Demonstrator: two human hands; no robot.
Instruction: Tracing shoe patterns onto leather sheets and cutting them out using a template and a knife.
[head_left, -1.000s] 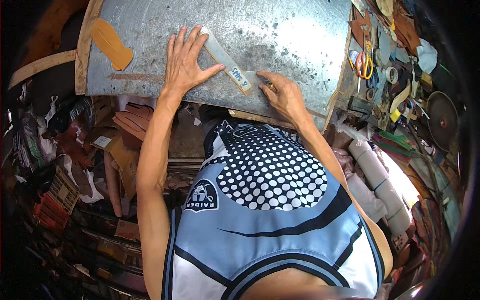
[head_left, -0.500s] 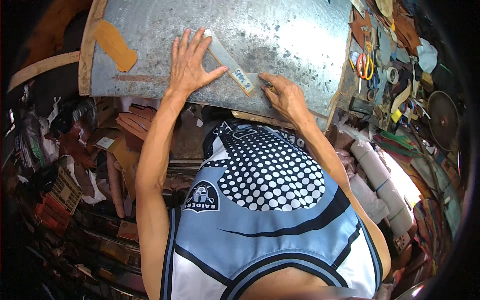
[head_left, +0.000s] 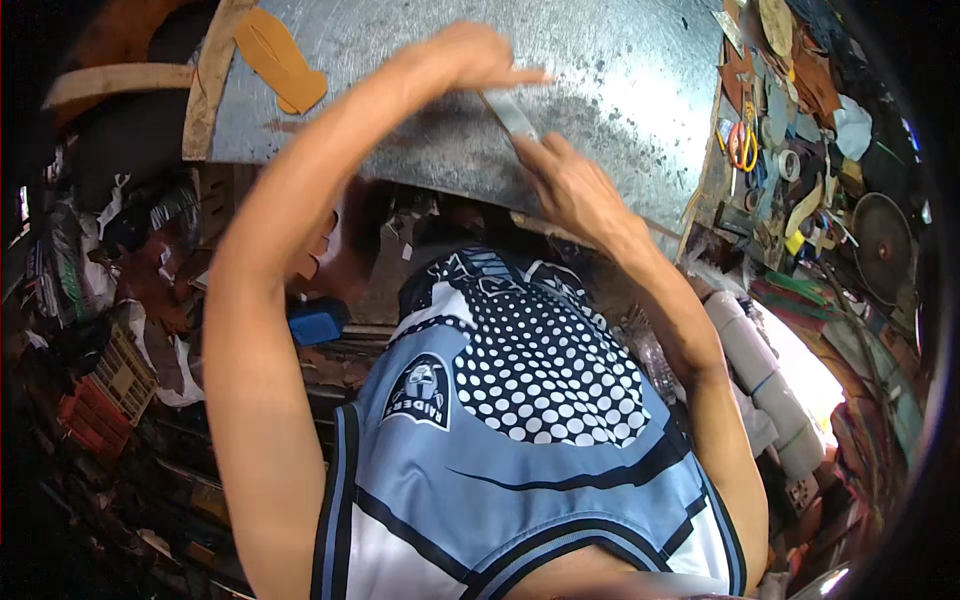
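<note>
Strip (head_left: 513, 117): L hand (head_left: 466, 56) at its 11 o'clock, R hand (head_left: 578, 188) 5; can't tell either grip; might slip if loose.

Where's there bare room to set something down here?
Widest: the metal tabletop between the right hand and its right edge. Smaller: between the tan piece and the left forearm. Crowded: past the right edge, among scissors and leather scraps.
</note>
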